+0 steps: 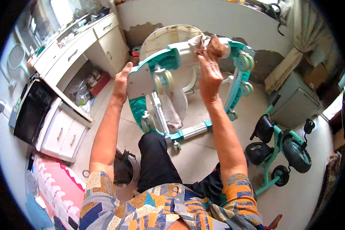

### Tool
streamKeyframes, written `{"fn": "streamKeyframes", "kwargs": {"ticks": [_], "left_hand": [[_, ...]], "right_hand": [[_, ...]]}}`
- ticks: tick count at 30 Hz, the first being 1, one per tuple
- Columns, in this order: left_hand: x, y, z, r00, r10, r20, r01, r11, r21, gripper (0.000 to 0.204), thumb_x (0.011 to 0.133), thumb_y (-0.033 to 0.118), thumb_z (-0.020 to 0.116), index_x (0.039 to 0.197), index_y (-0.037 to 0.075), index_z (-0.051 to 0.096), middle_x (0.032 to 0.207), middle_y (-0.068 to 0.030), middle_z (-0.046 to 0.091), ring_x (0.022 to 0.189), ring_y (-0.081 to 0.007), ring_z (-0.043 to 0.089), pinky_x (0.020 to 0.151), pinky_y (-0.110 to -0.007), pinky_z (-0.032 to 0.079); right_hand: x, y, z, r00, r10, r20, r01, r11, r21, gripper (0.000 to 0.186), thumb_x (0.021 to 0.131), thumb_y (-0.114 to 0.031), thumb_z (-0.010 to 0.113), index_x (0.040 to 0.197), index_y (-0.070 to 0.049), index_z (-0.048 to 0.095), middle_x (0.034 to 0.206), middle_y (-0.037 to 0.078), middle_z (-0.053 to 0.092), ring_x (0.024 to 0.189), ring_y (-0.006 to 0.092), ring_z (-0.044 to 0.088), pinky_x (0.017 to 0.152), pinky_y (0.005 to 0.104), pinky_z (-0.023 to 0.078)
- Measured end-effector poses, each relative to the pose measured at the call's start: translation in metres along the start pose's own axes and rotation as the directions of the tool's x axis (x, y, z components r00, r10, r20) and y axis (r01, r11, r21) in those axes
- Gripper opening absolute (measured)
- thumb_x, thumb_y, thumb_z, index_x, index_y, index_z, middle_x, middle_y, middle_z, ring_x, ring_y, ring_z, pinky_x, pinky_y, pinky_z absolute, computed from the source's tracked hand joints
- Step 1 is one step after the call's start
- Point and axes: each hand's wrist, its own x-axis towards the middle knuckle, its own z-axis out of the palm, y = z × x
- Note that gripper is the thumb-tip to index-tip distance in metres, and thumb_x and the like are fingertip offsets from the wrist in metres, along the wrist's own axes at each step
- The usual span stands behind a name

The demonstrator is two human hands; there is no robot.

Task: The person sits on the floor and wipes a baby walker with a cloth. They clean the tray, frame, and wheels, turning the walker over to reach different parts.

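Indoors, you sit behind a teal-and-white wheeled frame [138,82], much like a baby walker's base, tipped up in front of your knees with its casters [163,81] facing you. Your left hand [121,85] steadies the left side of the frame at a white panel, the thumb raised along the edge; the other fingers are mostly hidden, so their exact curl cannot be told. Your right hand [211,76] reaches to the frame's upper bar, fingers close together and laid against a crumpled, pale-and-brown cloth [196,43]; whether they pinch it cannot be told.

Behind the frame, a round pale panel [171,33] stands before a low wall [188,13] with peeling paint. On your left, a white dressing table [73,50] with drawers stands near a black microwave [33,111] atop a small white cabinet [61,134], and a pink patterned cover [56,184] lies nearer you. A dark bucket [124,168] sits beside your left leg. To your right, a teal child's cycle [276,147] with black wheels rests in front of a grey box-shaped cabinet [295,101], beneath a gathered beige curtain [297,57].
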Motion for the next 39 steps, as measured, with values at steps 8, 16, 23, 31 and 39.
{"fn": "streamKeyframes", "kwargs": {"ticks": [8,16,23,31,39], "left_hand": [[-0.002,-0.005,-0.002,0.997,-0.028,0.071,0.029,0.999,-0.014,0.044,0.094,0.049,0.051,0.09,0.008,0.066,0.081,-0.0003,0.062,0.073,-0.0113,0.056,0.068,-0.026,0.046],[-0.023,-0.02,-0.011,0.99,-0.048,0.13,0.078,0.968,-0.24,0.072,0.091,0.069,0.033,0.117,0.008,0.061,0.111,-0.0081,0.063,0.103,-0.019,0.058,0.091,-0.036,0.046],[-0.038,-0.052,-0.027,0.999,0.043,-0.014,-0.045,0.926,-0.374,0.078,0.095,0.064,0.027,0.138,-0.001,0.037,0.135,-0.0185,0.046,0.124,-0.0251,0.047,0.106,-0.038,0.035],[-0.058,0.017,-0.038,0.967,0.251,0.035,-0.244,0.886,0.395,0.07,0.088,0.045,0.06,0.143,0.007,0.038,0.144,-0.0134,0.042,0.132,-0.0267,0.038,0.11,-0.039,0.027],[-0.048,-0.032,-0.033,0.976,0.184,0.12,-0.144,0.947,-0.288,0.074,0.092,0.042,0.059,0.143,-0.002,0.03,0.133,-0.0149,0.046,0.116,-0.0198,0.05,0.099,-0.032,0.042]], "right_hand": [[-0.008,0.003,-0.013,0.996,0.073,0.051,-0.069,0.993,-0.091,0.023,0.089,-0.003,0.053,0.109,-0.004,0.065,0.117,0.017,0.064,0.11,0.0321,0.061,0.095,0.0405,0.049],[0.036,-0.093,-0.015,0.988,0.146,0.04,-0.151,0.923,0.355,0.023,0.086,0.001,0.056,0.104,-0.006,0.068,0.112,0.015,0.067,0.106,0.0292,0.064,0.091,0.0392,0.052],[0.022,-0.181,0.056,0.833,-0.224,0.505,0.215,0.974,0.078,0.023,0.081,-0.009,0.058,0.102,-0.004,0.066,0.115,0.012,0.065,0.112,0.0249,0.06,0.101,0.0401,0.041],[-0.038,-0.196,0.066,0.569,-0.457,0.684,0.419,0.877,0.237,0.022,0.072,-0.011,0.058,0.089,-0.001,0.068,0.1,0.015,0.065,0.108,0.0282,0.055,0.104,0.0453,0.032],[-0.056,-0.172,0.059,0.729,-0.509,0.457,0.358,0.853,0.38,0.029,0.07,-0.011,0.061,0.098,-0.003,0.066,0.106,0.009,0.065,0.11,0.025,0.055,0.103,0.0435,0.037]]}}
